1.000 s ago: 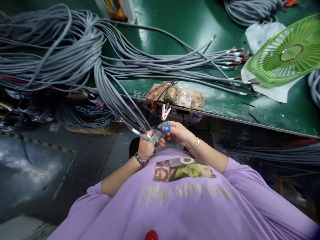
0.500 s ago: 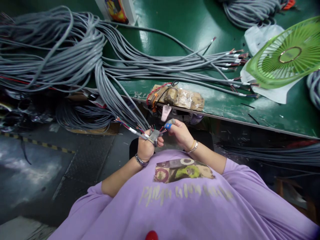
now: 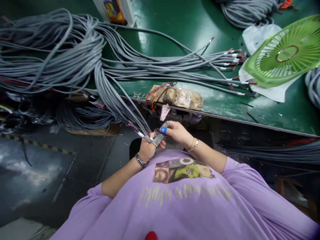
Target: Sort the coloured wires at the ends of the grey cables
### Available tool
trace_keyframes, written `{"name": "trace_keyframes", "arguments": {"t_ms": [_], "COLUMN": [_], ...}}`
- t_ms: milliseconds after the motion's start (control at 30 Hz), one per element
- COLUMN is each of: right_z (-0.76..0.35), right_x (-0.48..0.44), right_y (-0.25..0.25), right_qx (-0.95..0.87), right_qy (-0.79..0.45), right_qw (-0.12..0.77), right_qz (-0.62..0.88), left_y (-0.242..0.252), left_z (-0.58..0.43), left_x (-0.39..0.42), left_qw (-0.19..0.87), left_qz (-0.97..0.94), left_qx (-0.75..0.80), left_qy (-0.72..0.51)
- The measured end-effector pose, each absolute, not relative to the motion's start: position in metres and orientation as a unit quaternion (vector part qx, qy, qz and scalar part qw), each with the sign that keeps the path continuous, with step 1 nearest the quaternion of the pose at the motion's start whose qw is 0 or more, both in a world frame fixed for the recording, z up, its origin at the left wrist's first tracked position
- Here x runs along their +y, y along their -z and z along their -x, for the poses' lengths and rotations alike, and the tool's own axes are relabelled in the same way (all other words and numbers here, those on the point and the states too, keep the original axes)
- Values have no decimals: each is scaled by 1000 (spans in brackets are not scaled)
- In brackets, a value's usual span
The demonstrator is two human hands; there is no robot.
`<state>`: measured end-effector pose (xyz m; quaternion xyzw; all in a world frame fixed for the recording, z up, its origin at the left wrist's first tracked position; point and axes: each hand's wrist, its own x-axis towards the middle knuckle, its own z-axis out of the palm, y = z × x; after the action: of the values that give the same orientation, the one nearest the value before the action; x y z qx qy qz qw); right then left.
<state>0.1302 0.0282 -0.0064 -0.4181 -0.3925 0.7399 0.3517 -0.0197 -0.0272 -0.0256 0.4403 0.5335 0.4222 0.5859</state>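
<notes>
Below the edge of a green tabletop (image 3: 222, 106), a left hand (image 3: 147, 149) is grasping grey cable ends (image 3: 146, 137) while a right hand (image 3: 178, 133) is crowding their thin wires (image 3: 157, 131); whether it is pinching any, one cannot tell. A careless pull could be bending tightly packed strands, and the hanging cable bundle (image 3: 106, 87) could be dragging ends loose.

Surface (image 3: 172, 18): green, glossy top across the upper view; bright streak of reflected light toward its left-centre. Pale scuffs near the front edge, which is a narrow light strip sloping down to the right. Floor (image 3: 25, 186): grey, cloudy bright reflection at left; yellow-and-black striped tape (image 3: 50, 146) across it. Darker floor panel (image 3: 85, 156) alongside, thin pale line at its left. Black seat (image 3: 134, 148), partly hidden. Lower right: brown frame (image 3: 281, 186), apparently wooden, in shadow.
</notes>
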Motion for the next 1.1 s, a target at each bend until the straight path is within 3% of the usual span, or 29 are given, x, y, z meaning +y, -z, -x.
{"name": "trace_keyframes", "arguments": {"t_ms": [667, 900, 1100], "right_z": [-125, -125, -130], "right_x": [21, 19, 23], "right_y": [15, 14, 16], "right_qx": [-367, -331, -333], "right_qy": [-708, -765, -734], "right_qw": [416, 364, 394], "right_qz": [437, 414, 442], "left_y": [22, 25, 26], "left_z": [13, 23, 23], "left_x": [-21, -23, -22], "left_qw": [582, 624, 605], "left_qz": [-308, -426, -395], "left_qx": [547, 533, 535], "left_qy": [-517, -381, -438]}}
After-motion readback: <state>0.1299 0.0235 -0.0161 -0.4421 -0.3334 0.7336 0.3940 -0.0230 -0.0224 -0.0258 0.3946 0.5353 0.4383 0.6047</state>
